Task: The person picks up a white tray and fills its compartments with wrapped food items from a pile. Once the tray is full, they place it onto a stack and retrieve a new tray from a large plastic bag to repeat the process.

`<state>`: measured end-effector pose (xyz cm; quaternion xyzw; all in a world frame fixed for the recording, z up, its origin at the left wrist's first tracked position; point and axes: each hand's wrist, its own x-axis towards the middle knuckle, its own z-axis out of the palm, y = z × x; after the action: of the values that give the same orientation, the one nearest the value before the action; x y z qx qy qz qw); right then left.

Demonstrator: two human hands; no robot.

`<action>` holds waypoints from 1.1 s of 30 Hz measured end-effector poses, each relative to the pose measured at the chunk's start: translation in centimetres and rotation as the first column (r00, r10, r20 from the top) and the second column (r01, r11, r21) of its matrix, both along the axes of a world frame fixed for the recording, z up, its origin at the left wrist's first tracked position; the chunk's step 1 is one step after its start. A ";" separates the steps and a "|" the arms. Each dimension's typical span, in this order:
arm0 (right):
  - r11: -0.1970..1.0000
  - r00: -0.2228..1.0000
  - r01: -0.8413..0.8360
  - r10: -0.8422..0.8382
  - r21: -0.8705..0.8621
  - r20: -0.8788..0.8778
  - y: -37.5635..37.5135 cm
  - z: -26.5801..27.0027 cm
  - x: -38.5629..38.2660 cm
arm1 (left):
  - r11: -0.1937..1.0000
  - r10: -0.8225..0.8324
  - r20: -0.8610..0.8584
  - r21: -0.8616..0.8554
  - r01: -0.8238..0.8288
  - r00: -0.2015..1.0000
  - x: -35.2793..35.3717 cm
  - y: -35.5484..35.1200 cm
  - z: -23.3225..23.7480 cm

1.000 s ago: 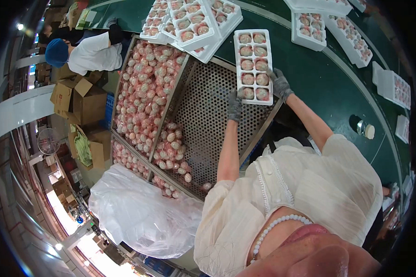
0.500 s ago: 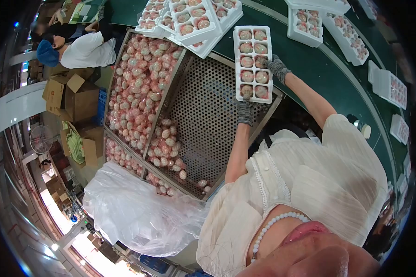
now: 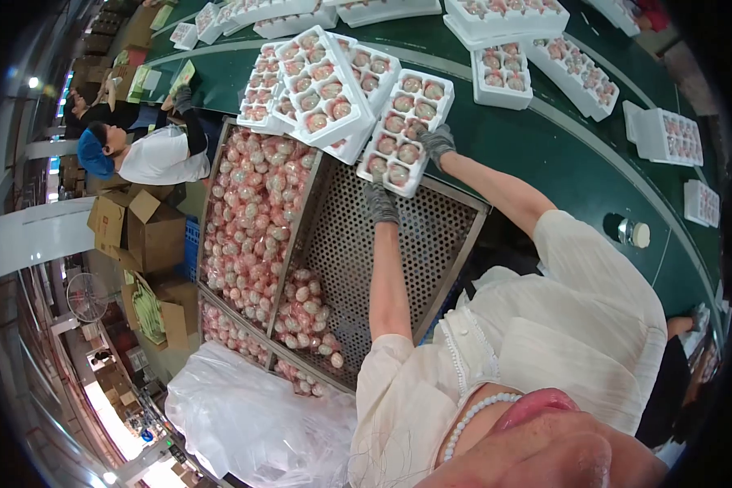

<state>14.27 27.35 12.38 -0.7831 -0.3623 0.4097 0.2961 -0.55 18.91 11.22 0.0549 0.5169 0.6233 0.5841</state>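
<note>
A white foam tray with two rows of plastic-wrapped eggs is held between my hands, slanted above the corner of a perforated metal bin. My left hand, in a grey glove, grips its near end, with the fingertips by an egg. At its right edge my right hand, gloved the same way, holds the side and its fingers reach over an egg. Just left of this tray, a pile of filled foam trays lies overlapping at the bin's far edge. The undersides of both hands are hidden.
Loose wrapped eggs fill the bin's left compartment. Filled trays and a lidded jar stand on the green conveyor. A plastic sheet covers the near side. A person in a blue cap works beyond cardboard boxes.
Both my hands have moved the held tray leftward, close to the tray pile, and it has turned from upright to slanted in view. The whole view has shifted slightly.
</note>
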 end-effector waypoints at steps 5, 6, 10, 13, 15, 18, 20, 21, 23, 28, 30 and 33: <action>0.995 0.998 -0.045 0.048 0.092 -0.031 0.8 -1.7 -1.5 | 0.984 -0.176 -0.159 -0.015 0.176 0.971 -2.5 -3.3 -2.8; 0.998 0.997 -0.064 0.065 0.012 -0.032 0.6 -0.3 -1.3 | 0.991 -0.124 -0.110 0.030 0.128 0.986 -2.0 -5.6 -2.6; 0.987 0.987 -0.155 0.154 0.027 0.056 1.0 0.4 -1.3 | 0.949 0.062 -0.077 -0.304 -0.083 0.995 -1.0 -17.9 -6.4; 0.971 0.969 -0.238 0.237 -0.002 0.066 2.0 -0.5 -1.4 | 0.791 0.230 -0.053 -0.571 -0.218 0.972 -0.3 -26.5 -4.2; 0.930 0.933 -0.357 0.360 0.085 -0.016 3.0 -2.9 -1.6 | 0.768 0.170 -0.161 -0.596 -0.233 0.972 -1.9 -32.6 -11.8; 0.842 0.784 -0.495 0.540 0.217 -0.308 5.4 -8.1 -3.5 | 0.736 0.570 0.018 -0.456 -0.500 0.822 -0.3 -35.4 -4.0; 0.817 0.664 -0.526 0.567 0.234 -0.487 7.8 -10.4 -3.1 | 0.684 0.674 0.056 -0.424 -0.593 0.737 -1.4 -37.5 -8.0; 0.818 0.628 -0.530 0.557 0.225 -0.544 9.2 -11.6 -2.4 | 0.680 0.694 0.083 -0.400 -0.614 0.715 -1.6 -37.1 -8.3; 0.829 0.605 -0.510 0.536 0.230 -0.589 11.9 -13.2 -0.4 | 0.706 0.692 0.149 -0.343 -0.619 0.706 -2.1 -35.4 -7.4; 0.929 0.883 -0.368 0.336 -0.038 -0.329 4.2 -5.5 1.5 | 0.615 0.788 0.177 -0.182 -0.767 0.589 -2.6 -36.8 -2.7; 0.816 0.770 -0.460 0.563 0.350 -0.301 4.0 -12.1 3.7 | 0.679 0.460 -0.540 -0.297 -0.671 0.705 -5.4 -40.1 -4.4; 0.860 0.848 -0.306 0.441 0.408 -0.293 -6.6 -5.9 2.2 | 0.639 -0.200 -0.887 -0.441 -0.631 0.417 -10.0 -44.9 -3.2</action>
<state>16.45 20.75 6.44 -0.5380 -0.5122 0.5322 0.4061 -10.53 -26.00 8.06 0.0564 0.9437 0.3116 0.0955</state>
